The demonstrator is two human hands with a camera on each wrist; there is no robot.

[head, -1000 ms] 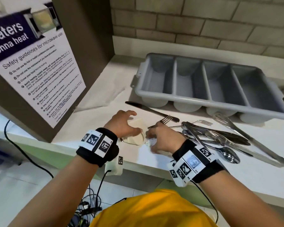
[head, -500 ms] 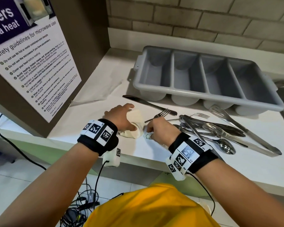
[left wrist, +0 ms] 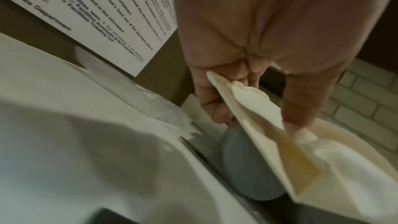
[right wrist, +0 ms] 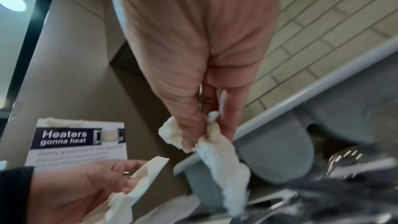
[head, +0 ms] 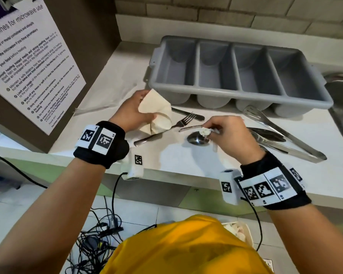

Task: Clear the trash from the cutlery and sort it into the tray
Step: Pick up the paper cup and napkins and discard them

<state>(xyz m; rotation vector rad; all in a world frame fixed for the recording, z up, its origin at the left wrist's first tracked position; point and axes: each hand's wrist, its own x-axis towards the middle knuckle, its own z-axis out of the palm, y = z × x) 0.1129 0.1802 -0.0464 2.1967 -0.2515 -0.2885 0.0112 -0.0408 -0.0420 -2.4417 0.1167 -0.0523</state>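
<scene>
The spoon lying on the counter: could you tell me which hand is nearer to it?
Right. The right hand pinches a tissue scrap directly above the spoon; the left hand holds a napkin off to its left.

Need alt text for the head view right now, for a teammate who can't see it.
The left hand holds a cream napkin and the right hand pinches a white tissue wad above a spoon. Forks, knives and tongs lie before the empty grey tray.

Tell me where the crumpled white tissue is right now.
In the head view the crumpled white tissue is pinched in the right hand, just above the spoon and right of the fork.
</scene>
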